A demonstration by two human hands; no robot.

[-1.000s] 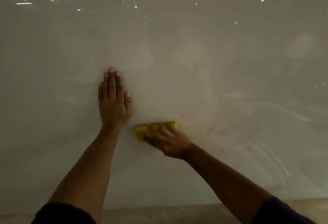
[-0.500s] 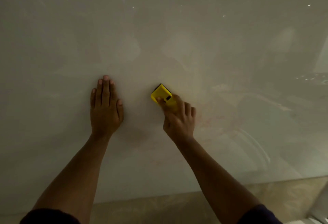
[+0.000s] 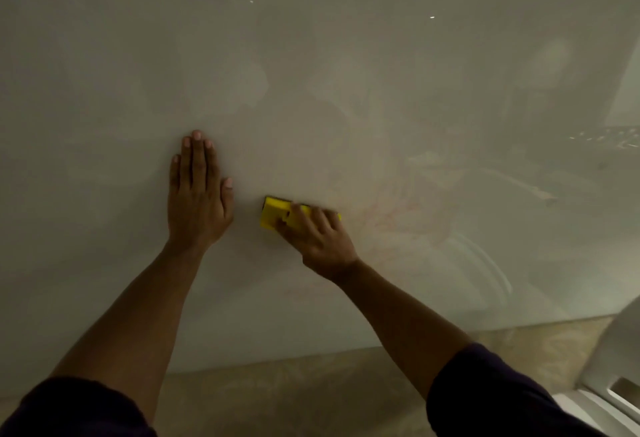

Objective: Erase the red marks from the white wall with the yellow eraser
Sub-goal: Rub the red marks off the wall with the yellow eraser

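A glossy white wall (image 3: 311,72) fills the head view. My right hand (image 3: 317,237) presses the yellow eraser (image 3: 275,215) flat against the wall, lying lengthwise, with my fingers covering its right half. Faint smeared red marks (image 3: 391,209) spread just right of the eraser, and a paler red trace (image 3: 301,289) shows below my right wrist. My left hand (image 3: 197,194) rests flat on the wall to the left of the eraser, fingers together and pointing up, holding nothing.
A beige floor (image 3: 311,388) meets the wall's bottom edge. A white fixture (image 3: 620,384) juts in at the lower right corner. Ceiling lights and dim room shapes reflect in the wall's shiny surface.
My right hand has swept the eraser down from a tilted spot higher up and turned it level. My left hand has stayed flat on the wall.
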